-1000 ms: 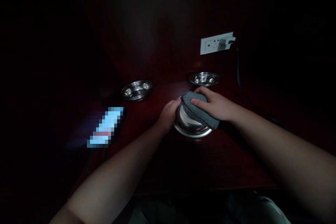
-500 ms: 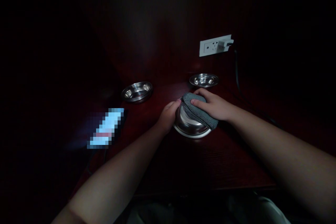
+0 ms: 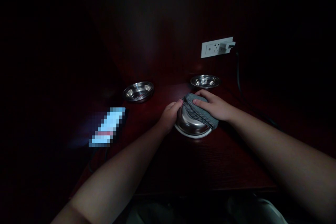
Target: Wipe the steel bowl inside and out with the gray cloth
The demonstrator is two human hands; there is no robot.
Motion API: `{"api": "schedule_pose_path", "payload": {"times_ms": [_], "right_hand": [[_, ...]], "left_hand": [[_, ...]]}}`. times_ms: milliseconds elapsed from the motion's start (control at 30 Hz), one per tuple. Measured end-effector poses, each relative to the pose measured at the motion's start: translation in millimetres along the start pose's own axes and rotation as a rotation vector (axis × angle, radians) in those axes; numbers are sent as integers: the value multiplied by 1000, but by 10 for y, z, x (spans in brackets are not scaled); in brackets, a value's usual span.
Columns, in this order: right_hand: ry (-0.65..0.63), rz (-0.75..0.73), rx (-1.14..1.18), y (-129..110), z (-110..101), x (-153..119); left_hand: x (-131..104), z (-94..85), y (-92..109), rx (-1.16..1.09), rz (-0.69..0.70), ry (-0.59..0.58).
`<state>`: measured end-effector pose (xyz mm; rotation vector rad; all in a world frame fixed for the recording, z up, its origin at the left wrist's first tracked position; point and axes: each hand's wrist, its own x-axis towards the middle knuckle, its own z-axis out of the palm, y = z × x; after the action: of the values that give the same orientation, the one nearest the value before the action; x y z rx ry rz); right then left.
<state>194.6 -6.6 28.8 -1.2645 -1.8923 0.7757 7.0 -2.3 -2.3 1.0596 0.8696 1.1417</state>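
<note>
A person's left hand (image 3: 168, 117) has its grip clamped on the edge of a stainless-steel bowl (image 3: 191, 125) at a dark red bench (image 3: 199, 168), while the right hand (image 3: 217, 106), grip closed around a gray cloth (image 3: 199, 110), presses it against the metal.

Left hand (image 3: 169, 116) grips a metal bowl (image 3: 190, 124); right hand (image 3: 215, 106) holds grey cloth (image 3: 200, 112) against it.
</note>
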Motion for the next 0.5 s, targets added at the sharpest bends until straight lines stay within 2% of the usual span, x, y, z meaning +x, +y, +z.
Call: {"api": "schedule_pose_path", "payload": {"times_ms": [500], "right_hand": [[-75,-40,131,27,6,18]], "left_hand": [[-24,25,51,53,6,-1]]}}
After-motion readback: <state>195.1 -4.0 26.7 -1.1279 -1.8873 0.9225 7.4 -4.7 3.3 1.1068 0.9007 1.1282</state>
